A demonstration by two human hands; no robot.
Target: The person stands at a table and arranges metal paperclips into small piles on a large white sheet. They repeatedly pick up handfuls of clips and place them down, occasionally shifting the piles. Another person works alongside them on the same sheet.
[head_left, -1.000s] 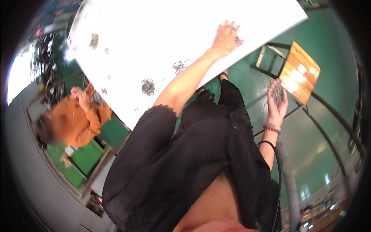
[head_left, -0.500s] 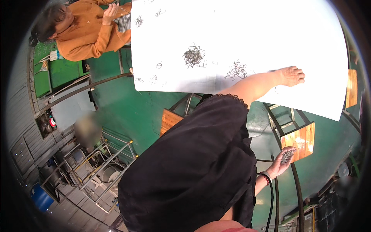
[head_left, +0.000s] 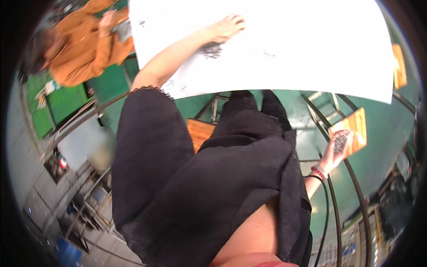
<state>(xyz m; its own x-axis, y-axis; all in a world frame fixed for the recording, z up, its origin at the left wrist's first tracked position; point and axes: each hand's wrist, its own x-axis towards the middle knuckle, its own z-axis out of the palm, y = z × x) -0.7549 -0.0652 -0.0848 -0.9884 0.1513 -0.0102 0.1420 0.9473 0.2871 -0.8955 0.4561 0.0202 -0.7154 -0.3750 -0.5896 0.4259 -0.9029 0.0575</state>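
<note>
My left hand (head_left: 227,26) lies flat on a big white table (head_left: 311,49), fingers apart, holding nothing. A dark wiry clump (head_left: 212,51) sits on the table just beside my forearm. A fainter dark smudge (head_left: 269,54) lies further right. My right hand (head_left: 334,151) hangs at my side, below the table's edge, closed around a small grey wiry clump (head_left: 340,142). A red band and a dark band circle that wrist. My black garment (head_left: 209,178) fills the middle of the view.
A person in an orange top (head_left: 84,44) sits at the table's left end. Wooden-topped stools (head_left: 200,132) (head_left: 354,130) stand on the green floor under and beside the table. Dark metal frames (head_left: 333,209) curve on my right. Metal racks (head_left: 84,196) are at lower left.
The view has swung, so the table and the person in orange sit differently in frame. My left hand stays flat on the table. My right hand keeps the grey clump at my side.
</note>
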